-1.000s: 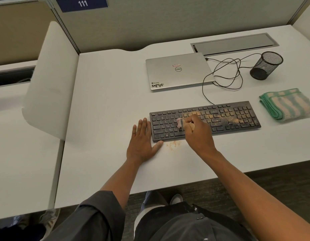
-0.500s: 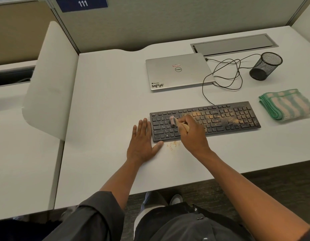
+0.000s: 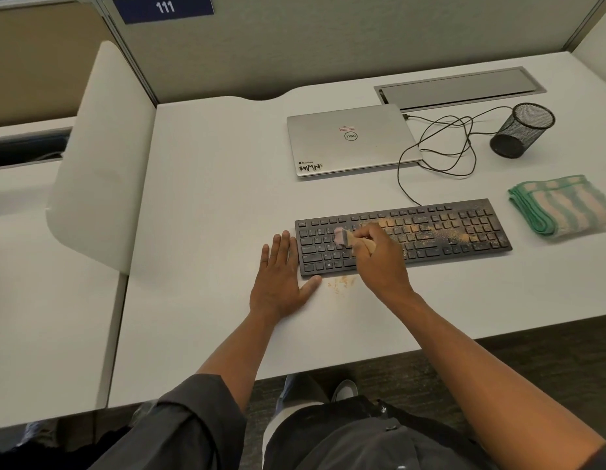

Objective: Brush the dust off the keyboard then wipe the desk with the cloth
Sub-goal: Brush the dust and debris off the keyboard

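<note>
Left hand (image 3: 280,279) flat on the tabletop (image 3: 210,198), fingers spread, touching the keyboard's (image 3: 440,232) left end. Right hand (image 3: 379,262) grips a small brush (image 3: 344,237), bristles on the left keys. Orange dust (image 3: 427,228) across the middle keys. Folded cloth (image 3: 566,205) lies far right.

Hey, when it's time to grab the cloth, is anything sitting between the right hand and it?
Nothing visible blocks it. The right hand holds the brush over the keyboard; the folded cloth lies apart, past the keyboard's right end, on bare desk. The mesh cup and cable sit farther back.
</note>
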The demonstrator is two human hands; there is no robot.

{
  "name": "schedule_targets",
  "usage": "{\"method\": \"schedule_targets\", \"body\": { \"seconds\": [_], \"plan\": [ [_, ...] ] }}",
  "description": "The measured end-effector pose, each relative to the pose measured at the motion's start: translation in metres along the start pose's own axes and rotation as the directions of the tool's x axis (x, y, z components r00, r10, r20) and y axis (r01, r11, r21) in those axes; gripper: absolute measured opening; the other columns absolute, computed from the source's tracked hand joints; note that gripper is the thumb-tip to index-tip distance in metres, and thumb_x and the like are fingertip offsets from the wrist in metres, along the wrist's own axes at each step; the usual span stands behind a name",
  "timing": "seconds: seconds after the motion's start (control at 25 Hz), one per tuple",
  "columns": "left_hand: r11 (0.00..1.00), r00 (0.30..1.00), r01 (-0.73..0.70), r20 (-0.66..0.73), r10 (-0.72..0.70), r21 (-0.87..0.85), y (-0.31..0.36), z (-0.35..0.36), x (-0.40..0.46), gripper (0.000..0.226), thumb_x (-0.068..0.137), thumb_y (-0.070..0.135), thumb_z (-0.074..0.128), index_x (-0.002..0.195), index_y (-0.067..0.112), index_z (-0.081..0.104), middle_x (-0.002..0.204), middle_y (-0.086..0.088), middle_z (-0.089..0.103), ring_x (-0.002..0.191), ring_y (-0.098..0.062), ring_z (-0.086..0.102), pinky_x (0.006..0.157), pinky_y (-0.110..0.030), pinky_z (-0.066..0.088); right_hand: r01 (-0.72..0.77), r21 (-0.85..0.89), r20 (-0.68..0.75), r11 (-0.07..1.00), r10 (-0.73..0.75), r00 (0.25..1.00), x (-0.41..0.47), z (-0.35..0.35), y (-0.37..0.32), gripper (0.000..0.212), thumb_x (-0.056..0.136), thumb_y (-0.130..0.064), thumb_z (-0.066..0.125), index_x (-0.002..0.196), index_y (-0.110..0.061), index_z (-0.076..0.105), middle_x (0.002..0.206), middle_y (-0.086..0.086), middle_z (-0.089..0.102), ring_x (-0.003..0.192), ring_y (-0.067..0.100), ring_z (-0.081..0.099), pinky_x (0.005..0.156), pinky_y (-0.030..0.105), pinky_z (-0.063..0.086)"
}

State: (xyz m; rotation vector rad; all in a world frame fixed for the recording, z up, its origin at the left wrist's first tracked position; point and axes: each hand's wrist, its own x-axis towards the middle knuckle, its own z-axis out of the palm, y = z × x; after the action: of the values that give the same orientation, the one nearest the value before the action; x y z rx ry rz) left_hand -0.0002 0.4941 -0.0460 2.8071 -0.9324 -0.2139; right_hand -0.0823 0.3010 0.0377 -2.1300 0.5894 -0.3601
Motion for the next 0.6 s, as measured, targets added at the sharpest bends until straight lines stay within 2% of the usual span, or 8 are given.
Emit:
{"method": "schedule_targets", "body": {
  "seconds": [0.08, 0.16, 0.28, 0.36, 0.48, 0.6],
  "plan": [
    [1.000, 1.000, -0.002, 0.000, 0.002, 0.003, 0.000, 0.000, 0.000, 0.096, 0.095, 0.073, 0.024, 0.161, 0.009, -0.003, 0.169, -0.010, -0.011, 0.154, -0.022, -0.019, 0.126, -0.045, -0.005, -0.047, -0.061, -0.048, 0.997, 0.044, 0.998, 0.003, -0.006, 0.001, 0.006, 0.098, -0.020, 0.058, 0.100, -0.015, 0.061, 0.086, 0.000, 0.066, 0.073, 0.020, 0.061, 0.059, 0.034, 0.050],
    [1.000, 1.000, -0.003, -0.001, 0.003, -0.007, 0.000, 0.000, 0.001, 0.096, 0.095, 0.073, 0.024, 0.161, 0.009, -0.003, 0.169, -0.010, -0.011, 0.154, -0.022, -0.020, 0.126, -0.045, -0.005, -0.047, -0.108, -0.089, 0.993, 0.037, 0.995, 0.007, -0.011, -0.003, 0.009, 0.099, -0.022, 0.057, 0.101, -0.015, 0.060, 0.086, 0.000, 0.065, 0.074, 0.020, 0.060, 0.058, 0.031, 0.046],
    [1.000, 1.000, -0.003, -0.005, 0.003, -0.013, 0.000, 0.000, 0.001, 0.096, 0.095, 0.073, 0.023, 0.161, 0.009, -0.003, 0.169, -0.010, -0.011, 0.154, -0.021, -0.020, 0.126, -0.045, -0.005, 0.013, -0.013, -0.016, 1.000, -0.013, 1.000, 0.014, -0.008, -0.009, 0.013, 0.099, -0.025, 0.059, 0.102, -0.013, 0.062, 0.084, 0.000, 0.065, 0.072, 0.017, 0.060, 0.056, 0.030, 0.045],
    [1.000, 1.000, -0.001, 0.001, 0.001, -0.008, -0.001, 0.000, 0.001, 0.096, 0.095, 0.073, 0.022, 0.161, 0.010, -0.004, 0.169, -0.010, -0.011, 0.154, -0.021, -0.021, 0.126, -0.045, -0.005, 0.004, -0.036, 0.051, 0.999, -0.002, 0.999, 0.018, -0.006, -0.009, 0.011, 0.098, -0.025, 0.059, 0.103, -0.015, 0.062, 0.087, 0.000, 0.066, 0.076, 0.020, 0.062, 0.060, 0.032, 0.048],
    [1.000, 1.000, -0.001, -0.004, 0.001, -0.004, 0.000, 0.000, 0.001, 0.095, 0.096, 0.073, 0.023, 0.161, 0.009, -0.003, 0.169, -0.010, -0.010, 0.154, -0.021, -0.020, 0.126, -0.045, -0.005, -0.043, -0.150, 0.002, 0.988, 0.043, 0.999, 0.025, -0.012, -0.007, 0.013, 0.100, -0.028, 0.057, 0.101, -0.016, 0.060, 0.090, 0.001, 0.064, 0.077, 0.022, 0.061, 0.060, 0.032, 0.045],
    [1.000, 1.000, 0.001, 0.001, -0.001, 0.000, 0.000, 0.000, 0.001, 0.096, 0.095, 0.074, 0.021, 0.161, 0.009, -0.003, 0.169, -0.010, -0.010, 0.154, -0.021, -0.019, 0.127, -0.045, -0.005, -0.037, -0.091, 0.008, 0.995, 0.038, 0.999, 0.034, -0.017, -0.009, 0.011, 0.098, -0.025, 0.058, 0.102, -0.015, 0.060, 0.093, 0.002, 0.064, 0.081, 0.022, 0.060, 0.063, 0.032, 0.046]
  ]
}}
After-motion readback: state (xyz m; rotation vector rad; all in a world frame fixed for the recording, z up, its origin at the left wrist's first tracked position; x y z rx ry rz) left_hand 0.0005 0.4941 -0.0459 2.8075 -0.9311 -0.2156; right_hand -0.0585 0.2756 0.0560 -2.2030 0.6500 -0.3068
